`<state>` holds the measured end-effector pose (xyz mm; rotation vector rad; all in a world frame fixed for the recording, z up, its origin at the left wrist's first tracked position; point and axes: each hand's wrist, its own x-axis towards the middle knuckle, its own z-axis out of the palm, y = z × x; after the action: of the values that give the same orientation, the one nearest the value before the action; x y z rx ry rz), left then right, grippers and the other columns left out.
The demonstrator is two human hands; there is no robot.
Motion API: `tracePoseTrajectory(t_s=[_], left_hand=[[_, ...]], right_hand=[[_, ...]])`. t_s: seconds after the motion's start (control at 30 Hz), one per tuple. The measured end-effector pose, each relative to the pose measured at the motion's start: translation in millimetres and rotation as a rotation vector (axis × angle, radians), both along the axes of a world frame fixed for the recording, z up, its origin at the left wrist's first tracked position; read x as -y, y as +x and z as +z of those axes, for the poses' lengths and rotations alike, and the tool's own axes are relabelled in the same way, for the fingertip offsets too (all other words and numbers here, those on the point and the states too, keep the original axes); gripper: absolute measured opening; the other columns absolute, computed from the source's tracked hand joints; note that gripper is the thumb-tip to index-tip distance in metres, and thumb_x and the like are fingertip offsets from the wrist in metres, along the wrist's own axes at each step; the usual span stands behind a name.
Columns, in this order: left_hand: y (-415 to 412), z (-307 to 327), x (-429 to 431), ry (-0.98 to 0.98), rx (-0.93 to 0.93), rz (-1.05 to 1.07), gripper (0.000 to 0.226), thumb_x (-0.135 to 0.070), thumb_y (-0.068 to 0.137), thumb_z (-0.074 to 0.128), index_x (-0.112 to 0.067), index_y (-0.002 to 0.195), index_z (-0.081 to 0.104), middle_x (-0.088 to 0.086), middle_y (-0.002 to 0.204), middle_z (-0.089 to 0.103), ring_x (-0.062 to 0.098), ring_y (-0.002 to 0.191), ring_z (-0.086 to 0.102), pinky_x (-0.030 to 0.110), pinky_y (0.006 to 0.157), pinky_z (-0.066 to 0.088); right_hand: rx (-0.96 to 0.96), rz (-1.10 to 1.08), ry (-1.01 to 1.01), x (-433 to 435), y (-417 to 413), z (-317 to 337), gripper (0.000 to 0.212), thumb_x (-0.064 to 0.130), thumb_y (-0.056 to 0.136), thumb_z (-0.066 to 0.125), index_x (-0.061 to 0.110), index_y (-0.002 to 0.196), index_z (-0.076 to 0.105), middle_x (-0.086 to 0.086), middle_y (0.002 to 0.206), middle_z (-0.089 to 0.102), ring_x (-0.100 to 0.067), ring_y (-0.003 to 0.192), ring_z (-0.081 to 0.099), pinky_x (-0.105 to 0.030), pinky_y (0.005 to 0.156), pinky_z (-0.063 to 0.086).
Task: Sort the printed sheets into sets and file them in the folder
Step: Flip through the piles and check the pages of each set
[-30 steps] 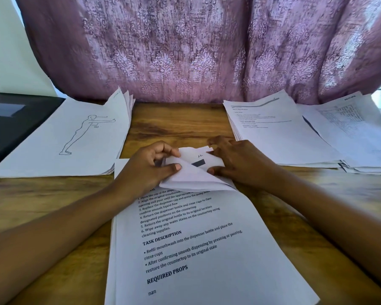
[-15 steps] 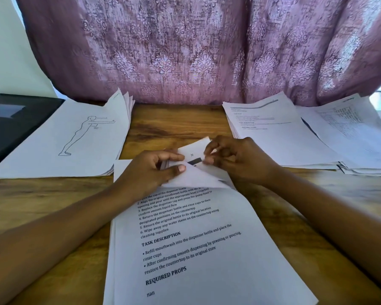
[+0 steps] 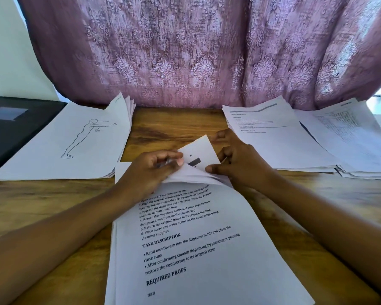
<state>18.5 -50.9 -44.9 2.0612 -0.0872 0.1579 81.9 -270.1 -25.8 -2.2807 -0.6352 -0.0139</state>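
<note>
A stack of printed sheets [image 3: 194,256] lies in front of me on the wooden table [image 3: 53,216], its top page showing a task description. My left hand [image 3: 150,172] pinches the folded-back far corner of the top sheets. My right hand [image 3: 235,161] holds the lifted corner of a sheet [image 3: 198,150] from the right, thumb against its edge. A pile with a figure drawing on top [image 3: 70,142] sits at the left. Two more piles, one of text pages [image 3: 273,137] and one with a table print [image 3: 352,137], lie at the right. The black folder [image 3: 11,128] lies shut at the far left.
A purple patterned curtain [image 3: 196,51] hangs right behind the table's far edge. Bare wood shows between the piles and along both sides of the near stack.
The corner of the sheet has been lifted higher and stands more upright. My right hand has moved up and a little right with it; my left hand stays pinching the folded corner.
</note>
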Motion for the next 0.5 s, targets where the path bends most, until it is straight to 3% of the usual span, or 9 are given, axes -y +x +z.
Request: tracePoseTrajectory(t_s=[0.07,0.13,0.2,0.27,0.3,0.33,0.4,0.5], left_hand=[[-2,1,0,-0.094,0.022,0.023,0.047,-0.066,0.087,0.043,-0.036,0.114,0.067,-0.025,0.120,0.060,-0.010,0.109,0.053,0.019,0.101,0.038],[-3,0,0,-0.161,0.036,0.018,0.075,-0.087,0.077,0.026,-0.038,0.123,0.060,-0.030,0.123,0.058,-0.009,0.117,0.050,0.022,0.103,0.032],[0,-5,-1,-0.188,0.072,0.018,0.093,-0.096,0.065,0.024,-0.038,0.131,0.053,-0.030,0.126,0.057,-0.013,0.122,0.046,0.011,0.102,0.029],[-2,-4,0,-0.091,0.103,-0.003,0.090,-0.094,0.067,0.027,-0.038,0.134,0.048,-0.036,0.129,0.048,-0.025,0.116,0.040,-0.005,0.091,0.027],[-5,-2,3,0.000,0.122,-0.007,0.083,-0.088,0.072,0.033,-0.037,0.137,0.045,-0.037,0.128,0.044,-0.028,0.114,0.038,-0.005,0.091,0.026],[-4,-2,4,0.112,0.144,0.002,0.077,-0.079,0.077,0.040,-0.035,0.140,0.042,-0.035,0.129,0.042,-0.024,0.116,0.038,0.001,0.096,0.028],[-2,-4,3,0.306,0.199,0.034,0.074,-0.064,0.080,0.048,-0.032,0.146,0.034,-0.023,0.141,0.039,-0.005,0.128,0.037,0.025,0.112,0.028],[1,-7,-3,0.467,0.143,0.053,0.090,-0.075,0.077,0.041,-0.034,0.152,0.012,-0.009,0.159,0.020,0.012,0.146,0.018,0.049,0.119,0.014]], right_hand=[[-0.103,-0.005,0.078,0,2,-1,0.059,0.011,0.075,0.078,0.028,0.122,0.046,0.006,0.068,0.061,0.000,0.052,0.053,-0.010,0.054,0.041],[-0.173,-0.016,0.115,1,2,-2,0.054,-0.001,0.079,0.068,0.025,0.123,0.052,0.004,0.071,0.063,-0.008,0.057,0.056,-0.015,0.052,0.044],[-0.163,-0.047,0.062,1,3,-2,0.038,0.000,0.082,0.064,0.021,0.114,0.063,0.001,0.081,0.068,-0.014,0.071,0.062,-0.021,0.061,0.049],[-0.131,-0.087,0.006,1,2,-2,0.020,0.010,0.085,0.067,0.015,0.104,0.071,-0.001,0.094,0.072,-0.018,0.085,0.066,-0.029,0.076,0.054],[-0.124,-0.102,0.009,0,0,-1,0.016,0.014,0.086,0.067,0.015,0.101,0.072,-0.001,0.095,0.072,-0.018,0.086,0.066,-0.031,0.080,0.054],[-0.098,-0.117,0.022,-1,-2,1,0.012,0.017,0.087,0.066,0.015,0.097,0.072,0.000,0.093,0.072,-0.018,0.084,0.065,-0.030,0.079,0.053],[0.028,-0.169,0.043,-3,-7,7,0.008,0.020,0.089,0.063,0.014,0.089,0.068,0.001,0.084,0.068,-0.019,0.077,0.060,-0.028,0.070,0.048],[0.238,-0.210,0.023,-1,-10,16,0.006,0.020,0.091,0.059,0.014,0.091,0.060,0.001,0.083,0.061,-0.022,0.074,0.053,-0.029,0.064,0.037]])
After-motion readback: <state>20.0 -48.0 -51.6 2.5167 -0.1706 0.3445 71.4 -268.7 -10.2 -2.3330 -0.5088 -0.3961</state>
